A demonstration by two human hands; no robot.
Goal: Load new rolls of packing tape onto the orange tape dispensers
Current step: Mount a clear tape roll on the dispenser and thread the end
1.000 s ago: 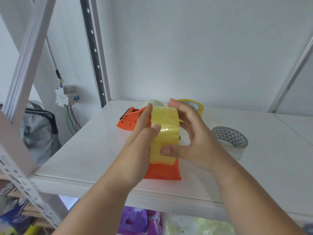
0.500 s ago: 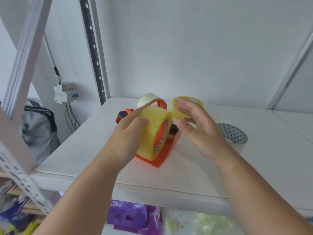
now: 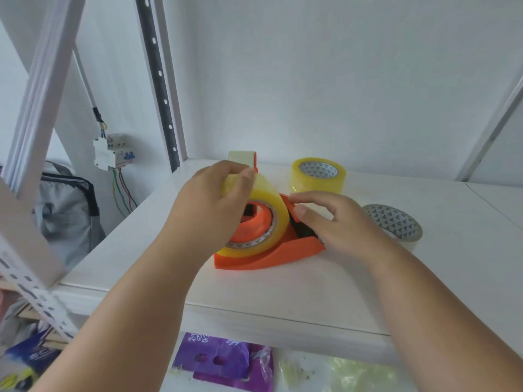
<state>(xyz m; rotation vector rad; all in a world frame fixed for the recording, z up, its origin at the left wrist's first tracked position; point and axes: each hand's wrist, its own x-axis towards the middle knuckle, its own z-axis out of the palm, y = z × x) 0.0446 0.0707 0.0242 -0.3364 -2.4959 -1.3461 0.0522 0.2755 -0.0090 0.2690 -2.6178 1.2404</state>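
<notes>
An orange tape dispenser [image 3: 271, 254] lies on the white shelf [image 3: 283, 292], with a yellowish clear tape roll [image 3: 266, 193] seated on its orange hub. My left hand [image 3: 209, 205] grips the top of that roll. My right hand [image 3: 331, 222] pinches the tape's loose end at the dispenser's orange flap, above the cutter end. Behind my left hand, a second orange dispenser [image 3: 244, 159] carrying a pale roll stands mostly hidden.
Two spare rolls sit on the shelf: a yellowish one [image 3: 318, 174] at the back and a flatter clear one [image 3: 393, 224] to the right. A shelf upright [image 3: 158, 80] rises at the left. A breaker box [image 3: 113, 150] with wires hangs on the left wall. Bags lie below the shelf.
The dispenser has been turned and laid with its cutter end to the right. My right hand came down from above the roll onto the tape end by the flap.
</notes>
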